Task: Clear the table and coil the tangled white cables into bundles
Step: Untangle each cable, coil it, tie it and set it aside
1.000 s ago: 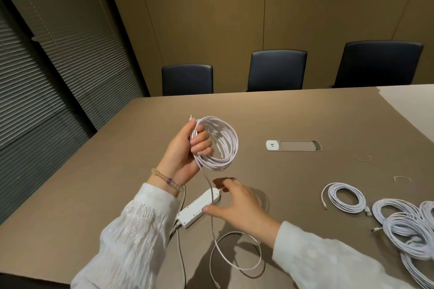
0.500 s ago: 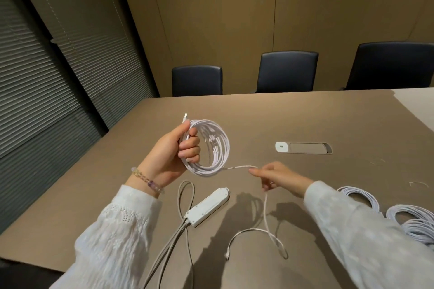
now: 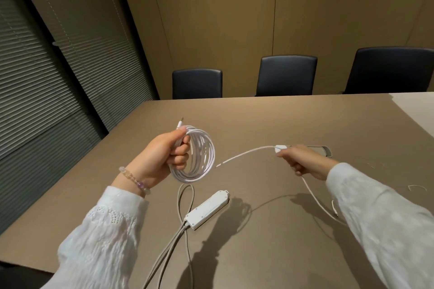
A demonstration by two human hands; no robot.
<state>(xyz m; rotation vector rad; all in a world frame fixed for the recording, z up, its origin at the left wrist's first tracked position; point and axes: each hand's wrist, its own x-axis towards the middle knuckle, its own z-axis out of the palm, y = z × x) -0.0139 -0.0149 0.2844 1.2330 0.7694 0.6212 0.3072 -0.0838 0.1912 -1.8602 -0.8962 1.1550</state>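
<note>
Coiling a thin white round-section cable (image 3: 199, 152) into a hoop of several loops, held up over the brown matte table (image 3: 270, 119) w/ one plug tip poking out above the fist. Loose tail (image 3: 246, 153) runs from the hoop's right side across to the other hand, then drops past the wrist twd the tabletop; where it ends is hidden by the sleeve.

Handling, as a judgement: light, soft, floppy, smooth jacket so prob a bit slippery; loops will spring apart if grip eases. Best hold is where all loops cross in the palm, and on the tail a pinch close to the hoop, fed thru in short lengths.

Left hand (image 3: 162, 157) is raised, fingers curled thru the hoop, thumb on top clamping the loops. Right hand (image 3: 298, 159) is well apart to the right, arm stretched out, fingertips pinching the tail, knuckles up.

Below & between the hands, lying on the table: a white rectangular plastic power strip (image 3: 207, 209) w/ grey leads (image 3: 173, 241) trailing to the near edge. Three dark padded chairs (image 3: 286, 75) along the far side.
</note>
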